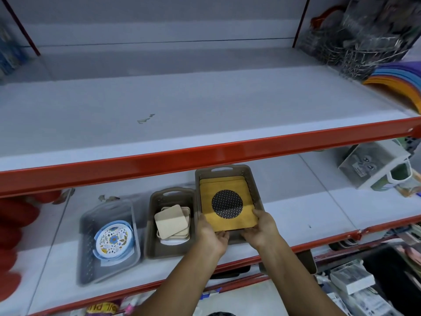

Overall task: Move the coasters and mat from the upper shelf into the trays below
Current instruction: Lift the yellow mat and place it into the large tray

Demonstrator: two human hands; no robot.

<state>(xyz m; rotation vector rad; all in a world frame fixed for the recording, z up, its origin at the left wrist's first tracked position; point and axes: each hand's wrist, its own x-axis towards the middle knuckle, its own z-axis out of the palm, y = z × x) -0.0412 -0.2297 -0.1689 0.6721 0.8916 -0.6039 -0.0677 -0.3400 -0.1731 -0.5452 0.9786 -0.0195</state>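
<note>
A square wooden mat (pixel 227 206) with a dark patterned circle lies tilted in the right brown tray (pixel 255 181), on top of another wooden piece. My left hand (pixel 210 233) grips its near left corner and my right hand (pixel 262 229) grips its near right corner. The middle brown tray (pixel 157 245) holds a stack of beige square coasters (pixel 172 221). The left grey tray (pixel 88 258) holds round floral coasters (pixel 114 239) in a blue holder. The upper shelf (pixel 182 110) above is bare in its middle.
The red front edge of the upper shelf (pixel 205 156) overhangs the trays. Wire baskets (pixel 355 49) and coloured round mats (pixel 401 76) sit at the upper right. A white box (pixel 376 165) stands right of the trays, red items (pixel 13 224) to the left.
</note>
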